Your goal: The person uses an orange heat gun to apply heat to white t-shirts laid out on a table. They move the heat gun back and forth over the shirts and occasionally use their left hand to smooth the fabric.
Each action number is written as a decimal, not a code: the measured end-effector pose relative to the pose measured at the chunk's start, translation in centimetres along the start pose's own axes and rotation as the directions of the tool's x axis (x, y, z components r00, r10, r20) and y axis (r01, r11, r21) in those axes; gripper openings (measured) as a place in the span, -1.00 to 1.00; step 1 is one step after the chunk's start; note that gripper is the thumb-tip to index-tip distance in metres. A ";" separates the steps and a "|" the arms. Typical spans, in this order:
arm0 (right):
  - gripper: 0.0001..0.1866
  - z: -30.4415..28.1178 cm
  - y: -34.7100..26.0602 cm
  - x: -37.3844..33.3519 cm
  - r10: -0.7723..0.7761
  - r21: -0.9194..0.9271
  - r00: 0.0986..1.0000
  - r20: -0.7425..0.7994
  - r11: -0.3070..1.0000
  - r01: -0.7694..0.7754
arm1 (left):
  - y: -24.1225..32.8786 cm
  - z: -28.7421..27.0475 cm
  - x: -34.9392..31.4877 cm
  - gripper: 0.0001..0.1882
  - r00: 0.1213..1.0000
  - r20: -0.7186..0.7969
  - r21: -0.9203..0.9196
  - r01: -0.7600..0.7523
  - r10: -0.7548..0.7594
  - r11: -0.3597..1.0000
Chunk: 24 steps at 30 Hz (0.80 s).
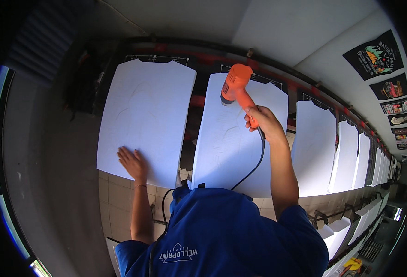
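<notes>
My right hand (265, 123) is closed round the handle of an orange heat gun (238, 82). The gun's dark nozzle points down over the upper part of a white fabric panel (240, 143), which lies on a board in front of me. A black cord (261, 157) runs from the handle back toward my body. My left hand (132, 164) rests flat, fingers spread, on the lower part of another white panel (143, 106) to the left. Faint curved marks or creases show on both panels.
More white panels (318, 143) continue in a row to the right, on a dark frame with red parts (198, 99). A second row (339, 233) stands at the lower right. Dark printed pictures (374, 55) hang on the right wall. Tiled floor (113, 198) shows below.
</notes>
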State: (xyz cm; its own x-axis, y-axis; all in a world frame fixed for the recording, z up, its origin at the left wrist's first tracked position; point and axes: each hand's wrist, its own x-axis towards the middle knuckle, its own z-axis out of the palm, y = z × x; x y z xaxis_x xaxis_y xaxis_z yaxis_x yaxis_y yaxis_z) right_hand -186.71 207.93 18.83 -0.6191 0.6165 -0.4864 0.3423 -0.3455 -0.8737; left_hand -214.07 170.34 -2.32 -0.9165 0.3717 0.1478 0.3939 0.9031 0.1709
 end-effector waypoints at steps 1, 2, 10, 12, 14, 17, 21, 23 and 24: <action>-0.68 -0.1 -0.2 0.4 0.011 0.015 1.000 -0.009 1.000 -0.010 | 0.9 -0.2 -0.6 -0.33 0.998 0.024 -0.009 -0.049 0.050 0.999; -0.69 0.4 -0.1 0.9 -0.013 -0.021 1.000 -0.021 1.000 0.013 | 1.8 -0.6 -1.2 -0.33 0.994 0.047 -0.019 -0.099 0.099 0.995; -0.67 0.2 0.3 2.1 -0.040 -0.089 0.996 -0.085 0.995 0.033 | -2.5 -0.6 0.8 -0.33 0.999 0.042 0.012 0.001 -0.001 1.000; -0.66 0.3 0.3 -0.4 0.015 -0.052 0.999 -0.048 0.999 -0.018 | -3.1 -0.9 1.1 -0.34 0.999 0.030 0.000 0.035 -0.035 0.999; -0.66 0.1 -0.1 -2.7 0.116 -0.008 0.992 -0.045 0.993 -0.116 | -2.9 -1.2 1.1 -0.34 0.998 0.033 -0.001 0.053 -0.053 0.999; -0.67 -0.4 0.9 -4.3 0.122 0.045 0.992 -0.006 0.992 -0.122 | -0.6 -1.1 0.2 -0.34 0.999 0.051 -0.008 0.015 -0.014 1.000; -0.70 0.8 2.2 -4.5 0.036 0.037 0.999 0.028 0.999 -0.037 | 3.5 -1.0 -2.0 -0.33 0.988 0.068 -0.061 -0.131 0.135 0.989; -0.71 0.6 2.1 -4.0 0.064 0.076 0.997 0.034 0.995 -0.067 | 5.4 -1.4 -3.4 -0.33 0.972 0.094 -0.107 -0.204 0.214 0.973; -0.71 0.8 2.3 -3.7 0.058 0.082 0.998 0.038 0.995 -0.061 | 6.4 -1.6 -3.9 -0.33 0.958 0.114 -0.116 -0.249 0.262 0.961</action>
State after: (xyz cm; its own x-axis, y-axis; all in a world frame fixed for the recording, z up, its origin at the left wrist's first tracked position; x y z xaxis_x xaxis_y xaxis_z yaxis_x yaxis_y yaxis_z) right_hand -184.18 204.26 18.64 -0.6250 0.5680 -0.5355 0.3205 -0.4388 -0.8395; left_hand -207.83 174.32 -0.21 -0.7830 0.6175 0.0750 0.6152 0.7508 0.2404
